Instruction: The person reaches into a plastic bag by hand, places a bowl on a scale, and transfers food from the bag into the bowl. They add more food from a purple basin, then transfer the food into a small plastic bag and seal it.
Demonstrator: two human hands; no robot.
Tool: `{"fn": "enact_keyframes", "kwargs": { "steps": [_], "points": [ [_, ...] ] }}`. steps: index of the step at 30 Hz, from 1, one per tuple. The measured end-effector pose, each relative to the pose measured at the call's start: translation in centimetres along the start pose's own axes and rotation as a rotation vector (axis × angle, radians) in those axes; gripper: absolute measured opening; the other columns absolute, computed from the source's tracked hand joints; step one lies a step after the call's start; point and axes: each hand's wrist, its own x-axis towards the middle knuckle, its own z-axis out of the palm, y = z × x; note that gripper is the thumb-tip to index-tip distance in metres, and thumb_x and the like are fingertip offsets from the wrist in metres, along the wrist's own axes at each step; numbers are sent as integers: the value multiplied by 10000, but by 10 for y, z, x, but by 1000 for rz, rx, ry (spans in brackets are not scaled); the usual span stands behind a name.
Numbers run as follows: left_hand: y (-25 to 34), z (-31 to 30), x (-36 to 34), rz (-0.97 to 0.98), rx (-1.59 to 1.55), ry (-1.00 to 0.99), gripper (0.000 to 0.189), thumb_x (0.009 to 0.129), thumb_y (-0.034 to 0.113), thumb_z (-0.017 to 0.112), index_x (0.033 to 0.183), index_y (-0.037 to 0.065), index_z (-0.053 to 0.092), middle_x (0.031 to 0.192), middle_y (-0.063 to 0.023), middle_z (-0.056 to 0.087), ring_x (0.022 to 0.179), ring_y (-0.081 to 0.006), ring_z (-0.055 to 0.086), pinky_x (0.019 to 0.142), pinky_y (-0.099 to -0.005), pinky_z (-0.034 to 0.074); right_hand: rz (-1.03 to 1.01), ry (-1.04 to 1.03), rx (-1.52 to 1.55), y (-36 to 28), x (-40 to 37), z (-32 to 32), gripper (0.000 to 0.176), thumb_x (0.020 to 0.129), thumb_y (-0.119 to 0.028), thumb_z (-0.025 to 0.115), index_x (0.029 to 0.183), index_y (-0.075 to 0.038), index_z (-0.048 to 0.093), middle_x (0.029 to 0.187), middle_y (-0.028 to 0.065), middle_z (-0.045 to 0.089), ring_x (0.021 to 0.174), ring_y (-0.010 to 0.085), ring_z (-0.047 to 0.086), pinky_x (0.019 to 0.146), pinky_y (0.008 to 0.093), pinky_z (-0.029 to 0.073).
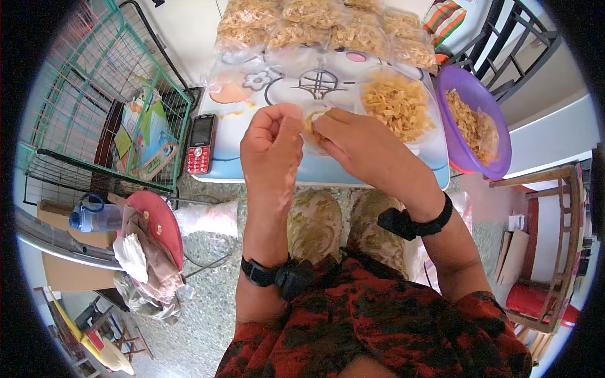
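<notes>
My left hand [272, 148] is raised over the near part of the table, its fingers curled in and the thumb pressed against them. What it pinches, if anything, is hidden. Beside it, my right hand [353, 137] bends down with its fingers closed over some pale yellow noodle pieces [309, 121], which show between the two hands. Just right of that hand lies a heap of flat, short noodle pieces [398, 107] on a clear plastic sheet. Sealed clear bags of noodle pieces [359, 38] stand stacked in rows along the table's back.
A purple basin [501, 135] of noodle pieces and plastic stands off the table's right edge. The red phone [200, 145] lies at the patterned table's [233, 165] left edge. Left are a green wire cage [120, 151] and a red stool [170, 236] with cloths.
</notes>
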Motion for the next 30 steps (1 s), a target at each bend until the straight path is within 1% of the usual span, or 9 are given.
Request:
{"fn": "enact_keyframes", "kwargs": {
  "steps": [5, 9, 11, 15, 18, 21, 23, 27, 30],
  "points": [
    [-5, -7, 5, 71, 182, 50, 173, 923, 210, 650, 981, 54, 602, 661, 62, 498, 495, -10, 353, 421, -189, 242, 85, 120, 84, -10, 9, -1, 225, 849, -155, 594, 996, -20, 492, 919, 198, 577, 817, 403, 612, 685, 475, 500],
    [-2, -13, 4, 37, 104, 27, 181, 924, 211, 650, 978, 45, 603, 685, 58, 516, 531, -4, 384, 446, -175, 269, 115, 162, 214, -13, 13, 2, 184, 843, -140, 575, 956, -9, 512, 924, 215, 584, 813, 414, 610, 691, 481, 490],
    [-2, -12, 4, 37, 50, -6, 173, 934, 187, 638, 967, 20, 604, 744, 41, 562, 594, 0, 434, 488, -157, 318, 59, 32, 89, -4, 16, 8, 148, 838, -127, 555, 921, -6, 535, 944, 215, 589, 828, 404, 616, 700, 473, 496],
    [3, -9, 2, 30, 72, -8, 172, 928, 221, 639, 966, 60, 594, 642, 69, 467, 494, -10, 357, 424, -183, 250, -12, -36, -33, 3, 14, 21, 92, 829, -45, 523, 910, -18, 558, 876, 168, 572, 794, 360, 609, 705, 433, 494],
    [2, -15, 6, 14, 98, 78, 157, 930, 210, 632, 960, 61, 591, 630, 64, 456, 489, -16, 356, 421, -188, 252, 69, 64, 64, -7, 11, 10, 202, 819, -29, 504, 998, -28, 598, 908, 157, 599, 839, 364, 608, 751, 420, 497],
    [3, -24, 9, 6, 89, 115, 145, 932, 199, 627, 959, 62, 589, 623, 53, 458, 486, -23, 362, 420, -191, 260, -149, 391, 78, 1, 9, 0, 253, 858, -42, 510, 1090, -44, 611, 982, 147, 632, 874, 333, 622, 787, 384, 502],
    [6, -26, 7, 27, 75, 112, 139, 936, 193, 623, 960, 61, 587, 622, 44, 464, 484, -27, 364, 419, -193, 266, -108, 468, 37, 8, 1, -17, 243, 864, -20, 501, 1074, -48, 621, 1027, 128, 648, 880, 300, 646, 791, 362, 521],
    [19, -14, 0, 342, 136, 176, 133, 949, 181, 609, 964, 52, 581, 626, 35, 472, 490, -28, 371, 423, -197, 279, 245, 576, 109, 19, -25, -61, 200, 916, -75, 536, 1090, -69, 633, 1024, 90, 677, 856, 215, 661, 765, 317, 519],
    [25, -3, -7, 562, 160, 263, 133, 958, 175, 595, 977, 44, 581, 661, 28, 495, 507, -29, 396, 438, -188, 305, 388, 650, 121, 52, -42, -82, 202, 929, -140, 567, 1099, -55, 635, 985, 91, 689, 834, 179, 651, 741, 300, 508]
  ]
}}
